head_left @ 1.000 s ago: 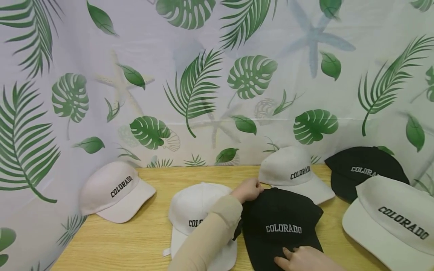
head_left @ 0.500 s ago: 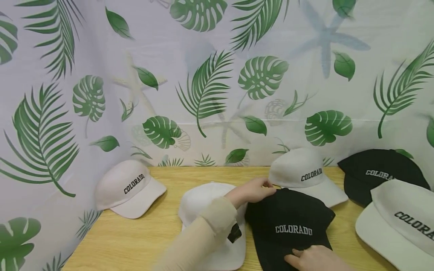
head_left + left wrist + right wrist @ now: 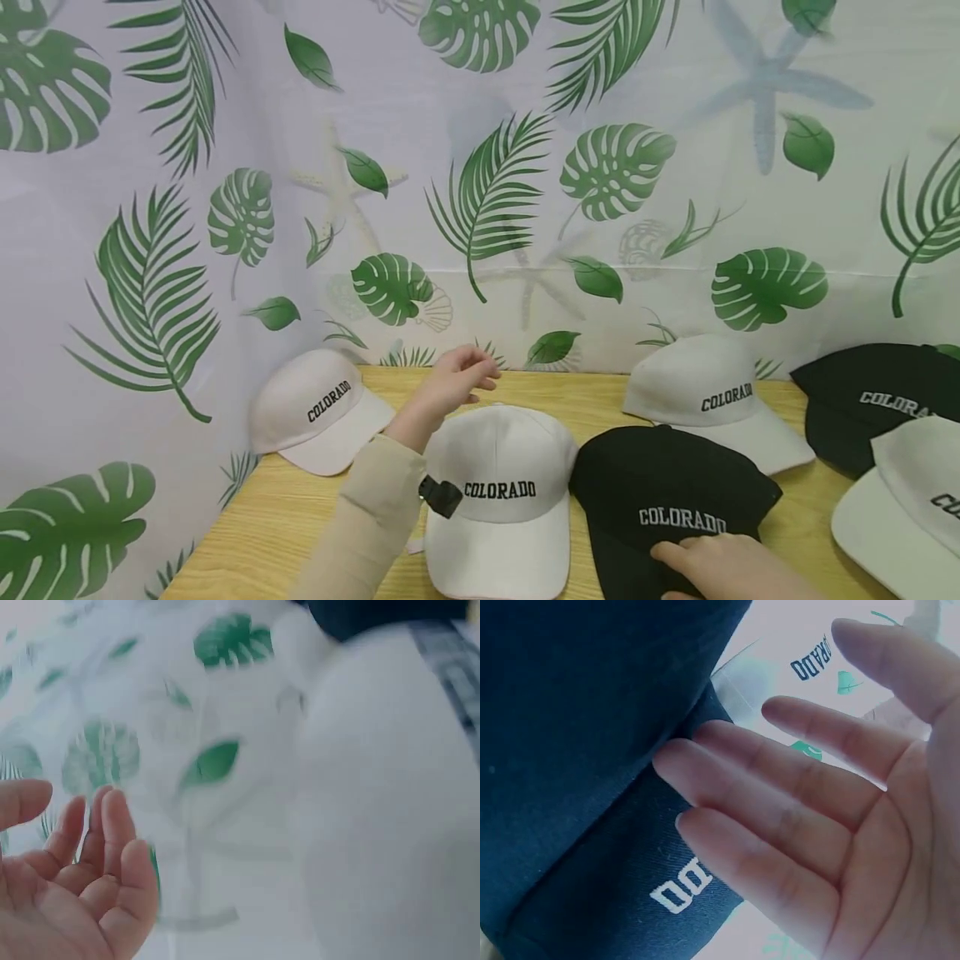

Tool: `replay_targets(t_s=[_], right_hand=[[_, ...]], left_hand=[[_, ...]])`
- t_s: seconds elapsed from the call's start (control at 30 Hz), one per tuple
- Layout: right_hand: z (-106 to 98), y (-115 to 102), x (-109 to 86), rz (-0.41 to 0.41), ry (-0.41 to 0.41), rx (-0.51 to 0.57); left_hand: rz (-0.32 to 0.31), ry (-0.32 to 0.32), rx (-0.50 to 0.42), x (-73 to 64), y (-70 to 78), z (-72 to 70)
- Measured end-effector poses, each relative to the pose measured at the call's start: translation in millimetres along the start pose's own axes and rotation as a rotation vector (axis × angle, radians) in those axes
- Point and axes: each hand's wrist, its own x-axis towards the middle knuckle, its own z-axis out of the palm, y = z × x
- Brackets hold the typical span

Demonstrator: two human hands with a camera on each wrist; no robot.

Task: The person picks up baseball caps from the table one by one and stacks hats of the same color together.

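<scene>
My left hand (image 3: 450, 387) hovers just above and behind a white baseball cap (image 3: 498, 442), its fingers loosely bent around nothing. In the left wrist view that hand (image 3: 82, 892) shows its palm and spread fingers, apart from the blurred white cap (image 3: 375, 787). A black strap piece (image 3: 441, 496) at the wrist covers part of the white cap. My right hand (image 3: 727, 562) is at the brim of a black baseball cap (image 3: 660, 471) lettered COLORADO. The right wrist view shows its fingers (image 3: 772, 825) extended beside the black cap (image 3: 592, 712); contact I cannot tell.
A pale pink cap (image 3: 307, 408) sits at the left of the wooden table (image 3: 232, 533). Behind the black cap stands another white cap (image 3: 705, 375). A second black cap (image 3: 877, 400) and an off-white cap (image 3: 892, 508) are at the right. A leaf-print cloth (image 3: 525, 317) hangs behind.
My left hand has let go of the black cap's rear edge and moved left, behind the white cap. The right hand stays at the black cap's brim. The head view has turned left.
</scene>
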Motion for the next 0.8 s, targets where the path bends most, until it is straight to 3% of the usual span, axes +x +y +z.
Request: replay_targets(t_s=[0.17,0.33,0.63,0.8], right_hand=[[-1.5,0.6,0.2,-0.052,0.023,-0.009],[-2.0,1.4,0.7,-0.042,0.014,0.001],[-7.2,0.7,4.6,-0.023,0.002,0.035],[-10.5,-1.1,6.5,-0.036,0.015,0.026]], left_hand=[[-0.123,0.162,0.002,-0.7,-39.3,-33.3],[-0.225,0.256,0.01,-5.2,-69.9,-55.5],[-0.226,0.297,0.169,-6.1,-101.7,-87.8],[-0.223,0.314,0.339,-4.2,-116.6,-104.9]])
